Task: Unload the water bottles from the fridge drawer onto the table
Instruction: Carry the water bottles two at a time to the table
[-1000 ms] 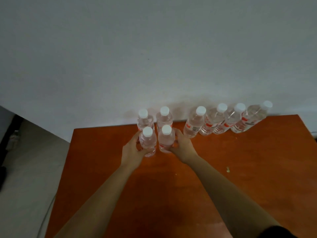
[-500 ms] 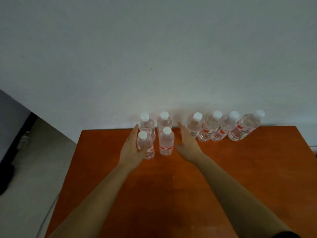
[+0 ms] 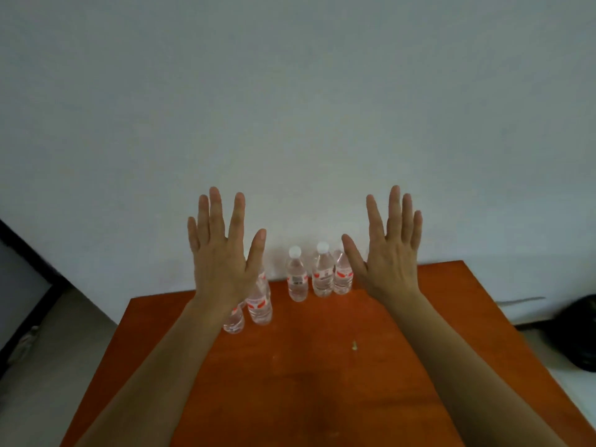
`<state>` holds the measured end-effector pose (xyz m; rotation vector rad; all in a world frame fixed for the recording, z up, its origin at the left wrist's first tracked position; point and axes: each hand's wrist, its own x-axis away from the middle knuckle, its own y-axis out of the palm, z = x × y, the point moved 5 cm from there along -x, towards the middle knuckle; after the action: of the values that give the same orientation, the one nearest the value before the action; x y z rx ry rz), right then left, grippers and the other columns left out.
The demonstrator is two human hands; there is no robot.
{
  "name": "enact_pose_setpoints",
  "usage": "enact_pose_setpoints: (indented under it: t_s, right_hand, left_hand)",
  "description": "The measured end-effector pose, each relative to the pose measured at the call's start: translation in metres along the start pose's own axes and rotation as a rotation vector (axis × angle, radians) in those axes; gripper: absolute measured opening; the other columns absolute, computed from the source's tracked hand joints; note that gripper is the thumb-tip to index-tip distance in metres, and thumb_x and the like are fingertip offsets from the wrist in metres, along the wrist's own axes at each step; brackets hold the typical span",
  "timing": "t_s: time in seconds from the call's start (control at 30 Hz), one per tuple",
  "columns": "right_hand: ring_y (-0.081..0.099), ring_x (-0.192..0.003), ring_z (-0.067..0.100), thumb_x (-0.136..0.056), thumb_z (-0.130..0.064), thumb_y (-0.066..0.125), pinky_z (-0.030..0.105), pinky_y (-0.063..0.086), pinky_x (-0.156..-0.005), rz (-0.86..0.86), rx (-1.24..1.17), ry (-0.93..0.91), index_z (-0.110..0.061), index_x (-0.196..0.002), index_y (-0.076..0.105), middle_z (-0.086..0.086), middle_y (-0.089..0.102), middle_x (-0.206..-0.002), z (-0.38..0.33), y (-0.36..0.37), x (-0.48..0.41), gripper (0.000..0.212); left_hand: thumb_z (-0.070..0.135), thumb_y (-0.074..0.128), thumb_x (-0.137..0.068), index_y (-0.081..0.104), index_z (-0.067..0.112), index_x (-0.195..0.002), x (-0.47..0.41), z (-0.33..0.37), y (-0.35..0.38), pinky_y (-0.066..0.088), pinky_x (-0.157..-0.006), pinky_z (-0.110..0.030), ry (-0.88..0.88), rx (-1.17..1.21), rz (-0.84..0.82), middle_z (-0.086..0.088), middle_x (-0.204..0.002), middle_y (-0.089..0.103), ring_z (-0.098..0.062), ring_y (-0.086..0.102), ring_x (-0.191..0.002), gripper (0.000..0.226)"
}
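Note:
Several clear water bottles with white caps and red labels stand upright along the far edge of the orange-brown table. One bottle shows fully, with two more to its right. A left pair is partly hidden behind my left hand. Both my left hand and my right hand are raised above the table, fingers straight and spread, holding nothing. My right hand covers the bottles farther right. No fridge drawer is in view.
A plain pale wall rises right behind the table. A small pale speck lies on the tabletop. A dark object sits on the floor at the right. Grey floor and a dark edge show at the left.
Both hands let go of the front two bottles, then lifted up and apart with fingers spread. The view has tilted upward, so the bottles sit lower in the frame.

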<state>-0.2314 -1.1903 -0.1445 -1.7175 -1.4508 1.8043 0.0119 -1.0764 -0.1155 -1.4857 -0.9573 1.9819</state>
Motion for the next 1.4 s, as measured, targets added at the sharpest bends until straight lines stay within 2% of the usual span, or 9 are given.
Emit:
enact_pose_setpoints:
  t_s: [0.13, 0.3, 0.5, 0.73, 0.83, 0.93, 1.0, 1.13, 1.4]
  right_hand:
    - [-0.011, -0.152, 0.034, -0.095, -0.067, 0.033, 0.058, 0.004, -0.121, 0.022, 0.075, 0.097, -0.020, -0.160, 0.005, 0.016, -0.011, -0.165, 0.051, -0.044, 0.026, 0.084]
    - [-0.011, -0.152, 0.035, -0.095, -0.066, 0.034, 0.059, 0.006, -0.121, 0.089, 0.205, 0.260, -0.019, -0.160, 0.003, 0.018, -0.012, -0.165, 0.099, -0.114, 0.080, 0.085]
    - [-0.008, -0.152, 0.035, -0.094, -0.064, 0.043, 0.057, 0.004, -0.121, 0.199, 0.467, 0.539, -0.019, -0.160, 0.007, 0.018, -0.008, -0.165, 0.134, -0.221, 0.198, 0.087]
    - [-0.008, -0.152, 0.036, -0.092, -0.067, 0.043, 0.062, 0.007, -0.119, 0.187, 0.761, 0.864, -0.020, -0.160, 0.004, 0.017, -0.009, -0.165, 0.132, -0.351, 0.384, 0.092]
    - [-0.009, -0.152, 0.035, -0.090, -0.067, 0.047, 0.059, 0.001, -0.120, 0.244, 0.837, 0.981, -0.021, -0.160, 0.001, 0.015, -0.012, -0.165, 0.122, -0.414, 0.462, 0.095]
    - [-0.010, -0.152, 0.034, -0.090, -0.071, 0.034, 0.059, 0.001, -0.121, 0.302, 0.905, 1.093, -0.018, -0.160, 0.007, 0.017, -0.011, -0.165, 0.112, -0.473, 0.535, 0.091]
    - [-0.008, -0.152, 0.035, -0.090, -0.069, 0.035, 0.060, 0.003, -0.120, 0.344, 0.948, 1.152, -0.016, -0.159, 0.012, 0.018, -0.008, -0.165, 0.108, -0.509, 0.583, 0.090]
    - [-0.010, -0.152, 0.035, -0.090, -0.066, 0.041, 0.060, 0.004, -0.120, 0.352, 1.003, 1.258, -0.019, -0.160, 0.007, 0.016, -0.012, -0.165, 0.114, -0.574, 0.680, 0.091]
    - [-0.011, -0.152, 0.032, -0.090, -0.068, 0.039, 0.058, 0.002, -0.121, 0.338, 1.010, 1.350, -0.020, -0.160, 0.005, 0.015, -0.013, -0.165, 0.148, -0.682, 0.803, 0.091]
  left_hand:
    - [0.060, 0.022, -0.099, 0.009, 0.023, -0.159, 0.000, 0.059, -0.008, 0.005, -0.121, -0.058, 0.078, 0.042, -0.008, -0.012, -0.166, -0.005, -0.031, -0.006, -0.153, 0.071]
    - [0.062, 0.023, -0.098, 0.005, 0.025, -0.159, 0.007, 0.138, -0.004, 0.006, -0.121, -0.058, 0.279, 0.185, -0.060, -0.012, -0.166, -0.007, -0.030, -0.007, -0.153, 0.074]
    - [0.073, 0.016, -0.093, -0.002, 0.031, -0.158, 0.052, 0.250, -0.008, 0.003, -0.119, -0.062, 0.571, 0.416, -0.172, -0.009, -0.165, -0.015, -0.030, -0.014, -0.152, 0.079]
    - [0.073, 0.016, -0.093, -0.016, 0.035, -0.155, 0.196, 0.398, -0.071, 0.003, -0.117, -0.067, 0.948, 0.707, -0.317, -0.009, -0.162, -0.027, -0.032, -0.021, -0.150, 0.079]
    - [0.073, 0.015, -0.094, -0.011, 0.032, -0.157, 0.268, 0.449, -0.122, 0.004, -0.116, -0.067, 1.105, 0.794, -0.321, -0.010, -0.163, -0.022, -0.033, -0.018, -0.151, 0.079]
    - [0.076, 0.008, -0.092, -0.006, 0.030, -0.158, 0.337, 0.491, -0.174, 0.004, -0.116, -0.067, 1.243, 0.850, -0.322, -0.011, -0.164, -0.019, -0.033, -0.016, -0.151, 0.081]
    - [0.076, 0.009, -0.092, -0.004, 0.028, -0.158, 0.383, 0.517, -0.206, 0.004, -0.116, -0.067, 1.321, 0.892, -0.317, -0.011, -0.164, -0.019, -0.033, -0.018, -0.151, 0.083]
    - [0.073, 0.021, -0.093, -0.005, 0.030, -0.158, 0.481, 0.575, -0.262, 0.009, -0.115, -0.068, 1.405, 0.966, -0.331, -0.011, -0.164, -0.018, -0.033, -0.016, -0.151, 0.082]
    - [0.074, 0.017, -0.092, -0.009, 0.030, -0.157, 0.618, 0.665, -0.350, 0.006, -0.116, -0.067, 1.481, 0.960, -0.384, -0.010, -0.163, -0.021, -0.033, -0.018, -0.150, 0.083]
